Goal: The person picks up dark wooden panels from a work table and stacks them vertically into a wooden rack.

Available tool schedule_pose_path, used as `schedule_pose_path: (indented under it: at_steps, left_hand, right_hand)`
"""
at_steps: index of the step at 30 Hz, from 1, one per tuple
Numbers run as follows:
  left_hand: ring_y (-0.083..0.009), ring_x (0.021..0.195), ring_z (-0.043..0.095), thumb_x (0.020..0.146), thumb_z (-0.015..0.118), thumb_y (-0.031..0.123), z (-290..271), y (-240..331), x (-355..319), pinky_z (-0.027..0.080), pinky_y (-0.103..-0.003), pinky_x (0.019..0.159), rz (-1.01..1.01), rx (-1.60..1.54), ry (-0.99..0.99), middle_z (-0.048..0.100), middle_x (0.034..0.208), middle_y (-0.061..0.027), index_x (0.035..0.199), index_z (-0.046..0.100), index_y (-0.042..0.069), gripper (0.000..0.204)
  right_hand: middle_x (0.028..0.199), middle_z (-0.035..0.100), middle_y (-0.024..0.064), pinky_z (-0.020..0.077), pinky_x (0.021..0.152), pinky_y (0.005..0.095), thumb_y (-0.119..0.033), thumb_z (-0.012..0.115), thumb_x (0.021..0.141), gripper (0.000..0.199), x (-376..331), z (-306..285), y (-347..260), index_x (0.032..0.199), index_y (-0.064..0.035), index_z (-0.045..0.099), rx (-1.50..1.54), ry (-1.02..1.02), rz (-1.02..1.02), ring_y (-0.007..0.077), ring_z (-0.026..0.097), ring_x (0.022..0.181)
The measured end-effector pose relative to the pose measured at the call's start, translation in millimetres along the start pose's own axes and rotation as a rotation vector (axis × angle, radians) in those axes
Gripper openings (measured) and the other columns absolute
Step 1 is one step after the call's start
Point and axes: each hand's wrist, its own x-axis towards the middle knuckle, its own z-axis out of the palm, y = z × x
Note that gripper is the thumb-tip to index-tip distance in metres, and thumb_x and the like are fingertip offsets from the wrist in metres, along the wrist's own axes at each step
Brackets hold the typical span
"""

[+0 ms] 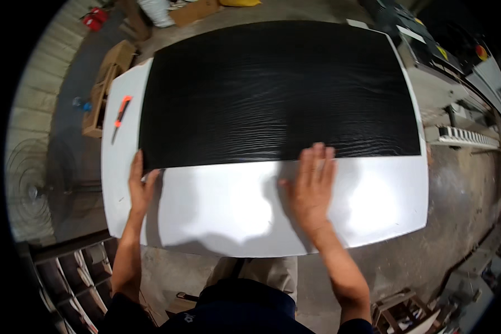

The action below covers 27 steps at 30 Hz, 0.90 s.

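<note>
A large black sheet with a wrinkled, glossy surface (273, 89) lies over the far part of a white tabletop (222, 206). At the sheet's near left corner is my left hand (141, 181), its thumb held apart from the fingers along the edge. My right hand (313, 186) lies flat across the near edge, right of the middle, fingertips on the black surface and palm over the white. Neither hand grips anything. On the white strip left of the sheet rests an orange utility knife (121, 119) with its blade end toward me.
A wooden crate (108, 89) stands on the floor beyond the table's left edge, with a fan (33, 192) nearer. A dark divided rack (75, 278) is at the lower left. Machinery (434, 61) stands on the right, and a wooden stool-like frame (406, 314) at the lower right.
</note>
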Motion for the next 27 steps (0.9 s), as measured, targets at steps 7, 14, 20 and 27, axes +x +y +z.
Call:
schedule_pose_path:
  at_steps: [7, 14, 20, 27]
  left_hand:
    - [-0.0256, 0.109, 0.054, 0.078, 0.07, 0.005, 4, 22, 7, 0.048, -0.032, 0.09, -0.101, -0.157, -0.038, 0.044, 0.129, -0.0205, 0.139, 0.037, 0.005, 0.069]
    - [-0.029, 0.11, 0.053, 0.068, 0.071, -0.008, -19, 3, 9, 0.044, -0.036, 0.096, -0.033, 0.007, -0.014, 0.053, 0.119, -0.017, 0.139, 0.037, 0.006, 0.08]
    - [-0.0299, 0.113, 0.053, 0.067, 0.07, -0.011, -10, 11, 24, 0.045, -0.037, 0.097, -0.127, -0.112, -0.045, 0.053, 0.122, -0.0205, 0.137, 0.038, 0.001, 0.078]
    - [-0.0287, 0.11, 0.058, 0.067, 0.071, -0.01, -10, 30, 31, 0.047, -0.036, 0.094, -0.195, -0.078, -0.118, 0.054, 0.123, -0.0231, 0.136, 0.038, -0.002, 0.077]
  right_hand:
    - [0.141, 0.036, 0.019, 0.0221, 0.111, 0.0482, -0.013, 0.051, 0.084, 0.055, 31, 59, -153, 0.134, 0.0046, 0.038, 0.045, -0.079, -0.513, 0.0367, 0.031, 0.133]
    - [0.145, 0.029, 0.0202, 0.0223, 0.107, 0.0557, -0.014, 0.069, 0.074, 0.07, 10, -19, 99, 0.136, -0.0015, 0.038, -0.136, 0.268, -0.156, 0.0401, 0.027, 0.134]
    - [0.119, 0.054, 0.027, 0.0451, 0.092, 0.0342, -0.008, 0.079, 0.066, 0.08, 22, -124, 231, 0.132, 0.0076, 0.037, 0.084, 0.089, 0.259, 0.0342, 0.056, 0.109]
    - [0.11, 0.061, 0.0237, 0.0508, 0.084, 0.0314, -0.004, 0.082, 0.06, 0.074, 36, -126, 249, 0.124, 0.0099, 0.047, 0.27, 0.127, 0.392, 0.0272, 0.064, 0.096]
